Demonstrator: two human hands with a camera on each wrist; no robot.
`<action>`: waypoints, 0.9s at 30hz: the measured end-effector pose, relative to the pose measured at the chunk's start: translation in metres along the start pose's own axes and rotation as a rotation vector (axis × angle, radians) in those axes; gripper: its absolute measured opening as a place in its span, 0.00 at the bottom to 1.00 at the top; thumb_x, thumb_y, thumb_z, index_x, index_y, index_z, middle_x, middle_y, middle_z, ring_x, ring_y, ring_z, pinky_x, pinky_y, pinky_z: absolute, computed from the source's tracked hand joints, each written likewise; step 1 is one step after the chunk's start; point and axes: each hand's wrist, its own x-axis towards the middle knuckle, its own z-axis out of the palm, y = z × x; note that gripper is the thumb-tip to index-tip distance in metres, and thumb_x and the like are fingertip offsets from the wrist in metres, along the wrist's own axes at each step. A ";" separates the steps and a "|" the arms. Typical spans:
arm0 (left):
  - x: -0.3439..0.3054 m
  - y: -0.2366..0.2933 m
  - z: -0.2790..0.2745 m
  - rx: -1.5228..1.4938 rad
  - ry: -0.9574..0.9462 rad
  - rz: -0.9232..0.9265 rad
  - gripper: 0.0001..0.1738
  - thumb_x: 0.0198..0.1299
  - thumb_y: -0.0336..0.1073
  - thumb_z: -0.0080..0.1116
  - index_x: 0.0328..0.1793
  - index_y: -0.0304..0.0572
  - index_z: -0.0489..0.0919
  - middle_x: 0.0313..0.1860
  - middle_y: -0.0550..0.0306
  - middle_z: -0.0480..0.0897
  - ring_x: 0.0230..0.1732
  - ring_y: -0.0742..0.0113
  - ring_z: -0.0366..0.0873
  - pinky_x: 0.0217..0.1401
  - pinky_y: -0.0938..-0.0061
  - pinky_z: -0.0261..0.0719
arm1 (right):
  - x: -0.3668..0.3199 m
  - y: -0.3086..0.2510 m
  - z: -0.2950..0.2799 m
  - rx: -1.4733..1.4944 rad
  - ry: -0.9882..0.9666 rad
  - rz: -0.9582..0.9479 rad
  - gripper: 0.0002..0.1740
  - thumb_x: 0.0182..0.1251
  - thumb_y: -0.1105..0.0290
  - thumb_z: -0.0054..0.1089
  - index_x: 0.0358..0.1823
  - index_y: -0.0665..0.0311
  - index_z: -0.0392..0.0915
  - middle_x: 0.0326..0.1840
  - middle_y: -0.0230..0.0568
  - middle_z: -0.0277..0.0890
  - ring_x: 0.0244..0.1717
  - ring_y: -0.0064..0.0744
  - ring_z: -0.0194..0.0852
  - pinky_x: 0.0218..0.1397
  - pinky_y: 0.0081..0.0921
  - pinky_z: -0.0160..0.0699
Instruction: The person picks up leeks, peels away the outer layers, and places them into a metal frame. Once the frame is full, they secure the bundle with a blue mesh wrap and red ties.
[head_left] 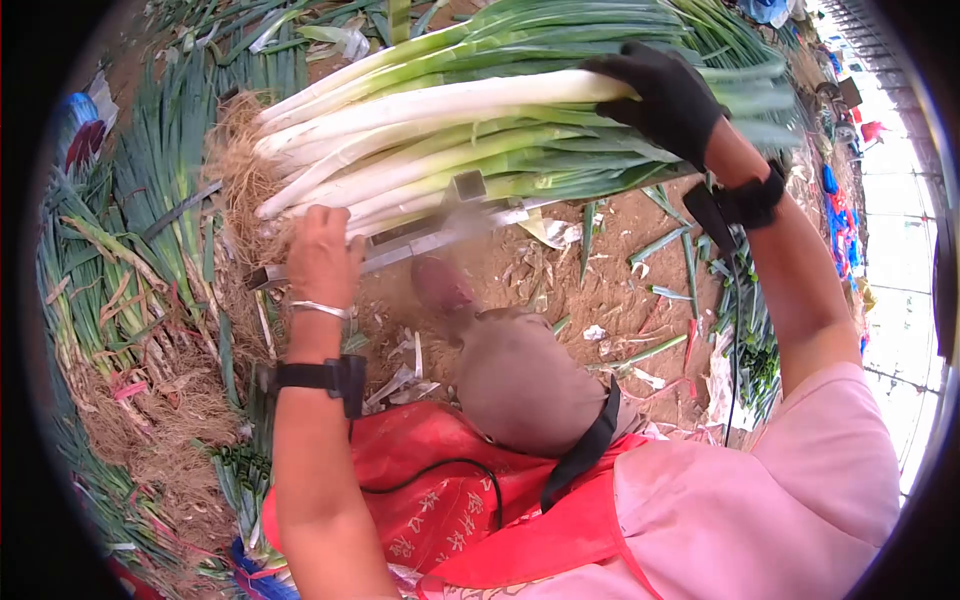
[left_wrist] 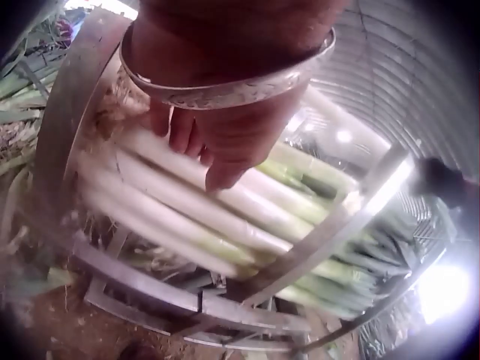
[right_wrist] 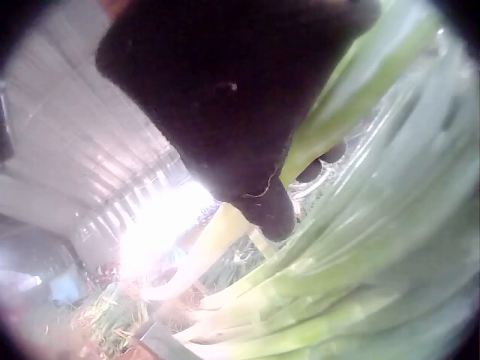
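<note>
A thick bundle of long green onions (head_left: 400, 150) lies across a metal rack (head_left: 390, 250), white shafts and roots to the left, green leaves to the right. My right hand (head_left: 660, 100), in a black glove, grips one green onion (head_left: 480, 97) where its white shaft turns green, over the top of the bundle. In the right wrist view the glove (right_wrist: 225, 97) wraps that stalk, its thumb pointing down. My bare left hand (head_left: 325, 250) rests near the root end with its fingertips on the white shafts. The left wrist view shows its thumb and fingers (left_wrist: 180, 129) pointing down onto them.
More green onions (head_left: 160, 260) with dry roots are heaped on the left. Leaf scraps (head_left: 590, 240) litter the soil below the rack. A shoe and the person's bent knee (head_left: 530, 380) are under the rack's near side. Cut greens (head_left: 750, 340) lie at the right.
</note>
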 end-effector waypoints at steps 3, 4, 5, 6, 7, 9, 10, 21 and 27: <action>0.002 0.009 0.003 0.075 0.097 0.049 0.19 0.48 0.33 0.68 0.49 0.46 0.79 0.47 0.55 0.77 0.51 0.57 0.75 0.56 0.64 0.74 | 0.056 -0.006 0.027 -0.027 0.046 -0.077 0.25 0.54 0.64 0.68 0.57 0.49 0.78 0.42 0.43 0.77 0.45 0.49 0.78 0.48 0.41 0.76; 0.000 0.016 0.006 0.062 0.148 0.109 0.19 0.48 0.32 0.67 0.49 0.46 0.79 0.47 0.56 0.77 0.50 0.58 0.76 0.57 0.65 0.73 | 0.073 -0.010 0.035 -0.059 -0.018 -0.039 0.25 0.55 0.64 0.66 0.57 0.49 0.78 0.46 0.43 0.78 0.49 0.48 0.78 0.52 0.40 0.76; 0.000 0.021 0.011 0.092 0.117 0.100 0.21 0.48 0.32 0.65 0.52 0.46 0.79 0.49 0.59 0.78 0.52 0.60 0.76 0.57 0.66 0.71 | 0.083 -0.010 0.051 -0.092 0.056 -0.020 0.24 0.55 0.64 0.66 0.56 0.49 0.78 0.46 0.43 0.78 0.50 0.48 0.78 0.52 0.40 0.76; 0.000 0.025 0.016 0.080 0.119 0.110 0.21 0.48 0.32 0.65 0.52 0.46 0.79 0.49 0.59 0.78 0.52 0.60 0.76 0.57 0.66 0.71 | 0.089 -0.008 0.066 -0.125 0.138 -0.004 0.23 0.55 0.64 0.65 0.55 0.48 0.79 0.46 0.44 0.78 0.50 0.47 0.78 0.51 0.40 0.76; 0.001 0.025 0.021 0.121 0.173 0.095 0.22 0.49 0.32 0.64 0.53 0.46 0.79 0.50 0.60 0.78 0.53 0.60 0.76 0.56 0.65 0.71 | 0.087 -0.010 0.073 -0.128 0.354 -0.068 0.22 0.55 0.65 0.67 0.54 0.52 0.79 0.42 0.44 0.78 0.44 0.49 0.76 0.50 0.41 0.75; -0.001 0.024 0.031 0.170 0.216 0.055 0.23 0.51 0.32 0.61 0.56 0.47 0.79 0.55 0.62 0.78 0.56 0.62 0.75 0.55 0.64 0.71 | 0.056 -0.040 0.062 0.004 0.305 -0.017 0.21 0.56 0.65 0.66 0.53 0.54 0.78 0.43 0.44 0.78 0.46 0.49 0.76 0.51 0.40 0.75; -0.001 0.025 0.032 0.164 0.209 0.055 0.23 0.51 0.32 0.61 0.56 0.47 0.79 0.55 0.62 0.78 0.56 0.62 0.75 0.55 0.64 0.71 | 0.037 -0.054 0.056 0.142 0.250 0.039 0.21 0.56 0.66 0.66 0.52 0.56 0.78 0.45 0.45 0.78 0.48 0.49 0.76 0.52 0.40 0.74; 0.024 0.011 0.022 0.176 0.019 0.122 0.24 0.49 0.31 0.63 0.56 0.47 0.79 0.47 0.59 0.79 0.53 0.57 0.74 0.54 0.64 0.71 | -0.020 -0.082 0.119 0.091 -0.050 0.170 0.28 0.53 0.66 0.65 0.59 0.53 0.72 0.57 0.42 0.72 0.55 0.47 0.70 0.59 0.43 0.66; 0.023 -0.003 0.017 -0.158 0.085 0.243 0.19 0.52 0.29 0.60 0.52 0.44 0.79 0.47 0.53 0.78 0.52 0.52 0.74 0.53 0.57 0.73 | -0.011 -0.088 0.127 0.045 -0.073 0.220 0.24 0.55 0.66 0.61 0.56 0.51 0.75 0.53 0.39 0.75 0.56 0.45 0.71 0.58 0.42 0.68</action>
